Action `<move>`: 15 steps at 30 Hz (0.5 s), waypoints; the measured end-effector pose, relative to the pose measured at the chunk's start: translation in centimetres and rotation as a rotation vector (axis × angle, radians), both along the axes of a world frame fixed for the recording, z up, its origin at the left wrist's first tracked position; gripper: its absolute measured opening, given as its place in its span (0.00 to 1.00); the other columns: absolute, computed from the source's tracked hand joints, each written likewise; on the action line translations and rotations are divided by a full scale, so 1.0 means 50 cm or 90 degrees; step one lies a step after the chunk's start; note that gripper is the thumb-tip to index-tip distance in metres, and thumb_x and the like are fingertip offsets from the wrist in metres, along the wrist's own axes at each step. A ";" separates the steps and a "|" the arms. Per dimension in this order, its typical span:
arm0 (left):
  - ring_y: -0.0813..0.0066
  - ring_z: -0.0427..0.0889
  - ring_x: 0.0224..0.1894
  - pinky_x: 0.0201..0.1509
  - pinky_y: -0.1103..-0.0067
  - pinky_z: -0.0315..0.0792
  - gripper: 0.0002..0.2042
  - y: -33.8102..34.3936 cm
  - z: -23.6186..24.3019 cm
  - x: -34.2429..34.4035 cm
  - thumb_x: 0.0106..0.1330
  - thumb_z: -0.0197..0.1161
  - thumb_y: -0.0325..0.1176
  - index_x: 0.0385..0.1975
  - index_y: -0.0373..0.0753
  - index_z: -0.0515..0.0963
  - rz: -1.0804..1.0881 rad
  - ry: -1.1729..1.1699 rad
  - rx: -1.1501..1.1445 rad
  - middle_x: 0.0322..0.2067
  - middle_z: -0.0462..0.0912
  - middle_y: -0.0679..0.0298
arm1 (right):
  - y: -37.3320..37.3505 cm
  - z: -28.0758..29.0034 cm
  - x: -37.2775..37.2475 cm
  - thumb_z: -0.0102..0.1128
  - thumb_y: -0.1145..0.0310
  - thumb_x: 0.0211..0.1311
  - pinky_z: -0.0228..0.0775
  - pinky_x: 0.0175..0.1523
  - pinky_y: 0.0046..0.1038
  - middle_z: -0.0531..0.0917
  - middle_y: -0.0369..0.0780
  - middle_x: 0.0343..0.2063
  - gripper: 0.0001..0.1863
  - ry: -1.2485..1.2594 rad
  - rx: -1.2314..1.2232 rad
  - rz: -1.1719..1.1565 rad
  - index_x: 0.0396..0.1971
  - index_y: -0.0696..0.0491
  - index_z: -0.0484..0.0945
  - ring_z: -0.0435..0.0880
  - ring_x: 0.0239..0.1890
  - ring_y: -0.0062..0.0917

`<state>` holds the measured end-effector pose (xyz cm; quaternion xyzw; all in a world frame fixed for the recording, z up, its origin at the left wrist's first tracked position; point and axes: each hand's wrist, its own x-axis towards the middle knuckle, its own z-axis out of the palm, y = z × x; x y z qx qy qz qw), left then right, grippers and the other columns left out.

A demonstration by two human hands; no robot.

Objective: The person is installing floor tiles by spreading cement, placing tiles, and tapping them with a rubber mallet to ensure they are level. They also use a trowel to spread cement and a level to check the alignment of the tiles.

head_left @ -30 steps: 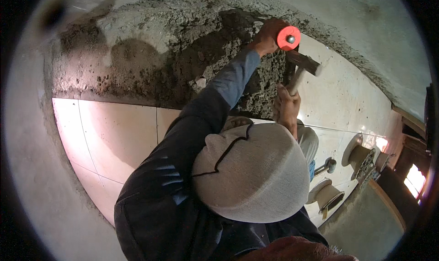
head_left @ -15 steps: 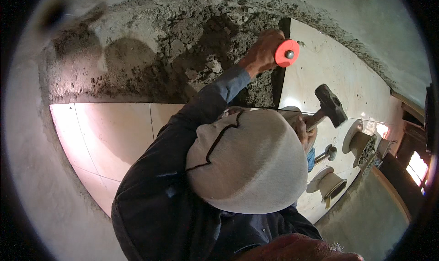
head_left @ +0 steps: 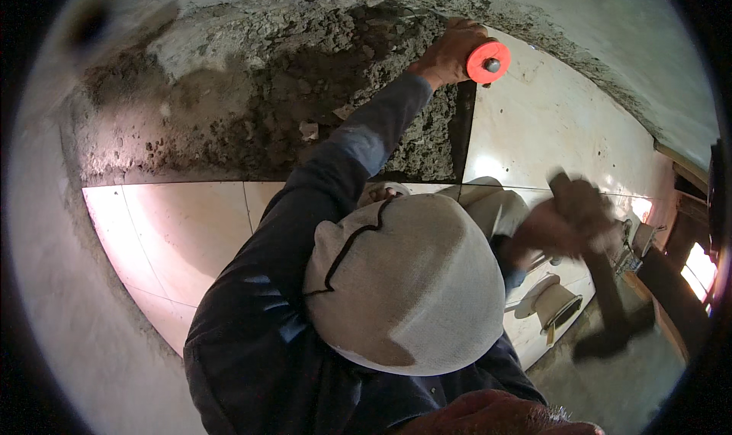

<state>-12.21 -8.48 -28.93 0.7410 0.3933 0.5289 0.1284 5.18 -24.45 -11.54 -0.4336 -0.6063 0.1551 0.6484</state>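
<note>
My left hand (head_left: 445, 54) is closed on a chisel with a round red guard (head_left: 481, 70), held at the upper edge between exposed rough mortar (head_left: 412, 149) and pale tiling (head_left: 549, 115). My right hand (head_left: 568, 225), motion-blurred, is closed on a hammer to the right, its head (head_left: 610, 340) low at the right and away from the chisel. A rounded grey fabric shape (head_left: 412, 282) with a black cord fills the lower middle between my dark-sleeved arms, hiding what lies beneath.
Pale tiles (head_left: 175, 237) run along the left and below the mortar. Round pipe stubs (head_left: 555, 305) stand out from the tiles at right. A curved grey plaster surface (head_left: 625, 38) borders the work, with a wooden edge and bright opening (head_left: 698, 275) at far right.
The hammer has left the chisel and swung right and downward with my right hand. My left hand and chisel dipped, then rose to the upper tile edge.
</note>
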 end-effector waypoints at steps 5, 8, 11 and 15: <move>0.49 0.77 0.53 0.60 0.60 0.69 0.24 0.043 -0.006 -0.007 0.51 0.76 0.42 0.48 0.42 0.79 -0.059 -0.003 -0.142 0.48 0.79 0.55 | -0.002 -0.266 -0.042 0.64 0.65 0.65 0.58 0.24 0.22 0.71 0.28 0.20 0.09 0.135 -0.645 0.131 0.32 0.53 0.75 0.67 0.20 0.13; 0.50 0.78 0.51 0.58 0.60 0.70 0.25 0.031 -0.048 0.012 0.50 0.76 0.42 0.48 0.42 0.79 -0.013 -0.056 -0.052 0.47 0.80 0.55 | 0.006 -0.136 -0.018 0.64 0.64 0.65 0.57 0.23 0.22 0.70 0.27 0.19 0.10 0.112 -0.695 0.047 0.31 0.53 0.74 0.65 0.18 0.12; 0.54 0.78 0.47 0.56 0.61 0.69 0.21 0.030 -0.029 0.012 0.50 0.76 0.40 0.43 0.45 0.79 0.019 -0.065 0.028 0.40 0.80 0.60 | 0.016 -0.022 0.048 0.57 0.63 0.67 0.58 0.21 0.21 0.67 0.29 0.16 0.10 0.154 -0.445 -0.014 0.28 0.53 0.73 0.64 0.16 0.15; 0.57 0.78 0.46 0.56 0.62 0.67 0.19 0.021 -0.031 0.008 0.50 0.76 0.39 0.41 0.46 0.80 0.019 -0.097 0.021 0.38 0.80 0.61 | 0.098 0.230 0.075 0.43 0.57 0.71 0.65 0.23 0.25 0.58 0.30 0.11 0.25 -0.132 -0.011 -0.309 0.12 0.52 0.68 0.57 0.14 0.19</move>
